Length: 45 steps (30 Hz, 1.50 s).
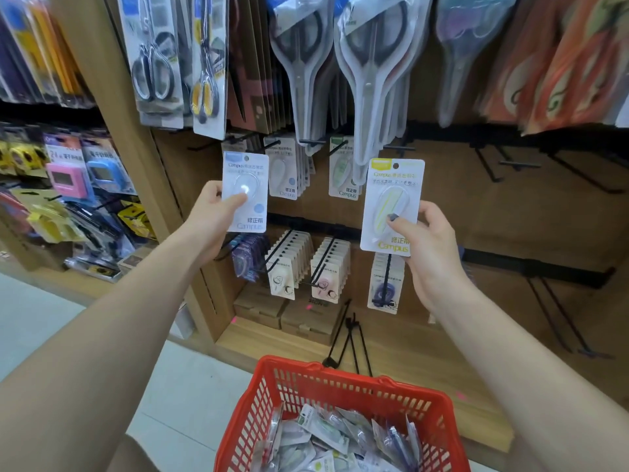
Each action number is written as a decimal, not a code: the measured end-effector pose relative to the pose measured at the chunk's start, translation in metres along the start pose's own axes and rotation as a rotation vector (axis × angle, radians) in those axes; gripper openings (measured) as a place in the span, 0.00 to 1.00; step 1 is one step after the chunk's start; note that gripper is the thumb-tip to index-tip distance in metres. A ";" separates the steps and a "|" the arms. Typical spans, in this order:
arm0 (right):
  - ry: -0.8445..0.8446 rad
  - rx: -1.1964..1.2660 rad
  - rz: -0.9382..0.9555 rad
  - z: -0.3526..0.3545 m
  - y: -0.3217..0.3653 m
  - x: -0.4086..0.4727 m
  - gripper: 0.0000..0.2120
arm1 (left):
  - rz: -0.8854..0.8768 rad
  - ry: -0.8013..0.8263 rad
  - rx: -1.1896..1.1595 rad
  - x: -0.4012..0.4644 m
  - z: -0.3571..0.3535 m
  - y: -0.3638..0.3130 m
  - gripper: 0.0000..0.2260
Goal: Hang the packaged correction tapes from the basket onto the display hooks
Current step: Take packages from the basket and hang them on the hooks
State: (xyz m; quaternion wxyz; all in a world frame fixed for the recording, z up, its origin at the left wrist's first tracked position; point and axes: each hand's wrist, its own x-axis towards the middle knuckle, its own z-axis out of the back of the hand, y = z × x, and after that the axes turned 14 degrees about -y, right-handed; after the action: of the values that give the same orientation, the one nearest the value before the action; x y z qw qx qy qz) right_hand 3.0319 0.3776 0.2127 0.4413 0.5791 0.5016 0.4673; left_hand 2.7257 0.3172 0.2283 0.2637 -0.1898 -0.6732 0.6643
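While both arms reach toward the wooden display, each hand holds up one carded correction tape. The left hand [212, 207] pinches a blue-dotted pack [245, 191] by its left edge, thumb across the front; the card sits just in front of the hooked packs of the same kind [285, 170] on the upper row. The right hand [427, 247] grips a yellow-trimmed pack [391, 207] at its lower right, thumb pressed on the blister, holding it upright to the right of a hooked green pack [343, 172]. The two hands are well apart. Near the bottom of the view, the red basket [340, 379] stands on the floor, with many more packaged tapes [326, 437] heaped inside. Packaged scissors [371, 73] hang above, and bare black hooks [490, 166] jut out farther right.
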 end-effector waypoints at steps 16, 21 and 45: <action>-0.017 -0.066 0.082 -0.007 -0.006 0.005 0.07 | -0.006 -0.010 -0.067 0.001 -0.006 -0.002 0.12; -0.057 -0.072 0.113 -0.005 -0.010 0.006 0.07 | -0.015 -0.029 -0.042 0.003 -0.011 -0.003 0.09; -0.083 -0.088 0.109 -0.002 -0.013 0.017 0.06 | 0.068 -0.016 0.016 0.020 -0.036 0.005 0.16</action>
State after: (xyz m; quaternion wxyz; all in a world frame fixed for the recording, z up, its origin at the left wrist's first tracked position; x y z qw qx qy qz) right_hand 3.0286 0.3956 0.2018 0.4608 0.6044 0.4296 0.4876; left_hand 2.7317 0.3582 0.2241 0.2369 -0.2052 -0.6633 0.6796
